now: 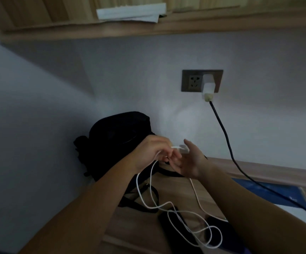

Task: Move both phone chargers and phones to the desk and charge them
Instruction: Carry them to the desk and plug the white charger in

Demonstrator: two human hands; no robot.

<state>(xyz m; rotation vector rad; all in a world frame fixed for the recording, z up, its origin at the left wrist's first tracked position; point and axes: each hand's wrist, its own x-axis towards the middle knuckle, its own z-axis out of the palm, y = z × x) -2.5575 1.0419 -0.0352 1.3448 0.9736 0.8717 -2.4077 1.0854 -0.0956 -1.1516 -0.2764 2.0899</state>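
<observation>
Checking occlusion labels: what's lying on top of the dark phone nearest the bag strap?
Loops of the white cable cross the dark phone on the desk. Only the strips under the cable are covered; its near end runs out of frame.

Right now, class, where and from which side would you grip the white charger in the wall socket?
Probably pinch the white charger by its side faces, from the front: it juts from the wall socket, and the black cable leaves its underside.

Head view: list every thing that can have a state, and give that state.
Wall socket, left outlet free, right outlet occupied.
White adapter, plugged in.
Left hand, pinching plug end of white cable.
Right hand, at small white charger, hold unclear.
Left phone, flat on desk.
Right phone, flat on desk.
</observation>
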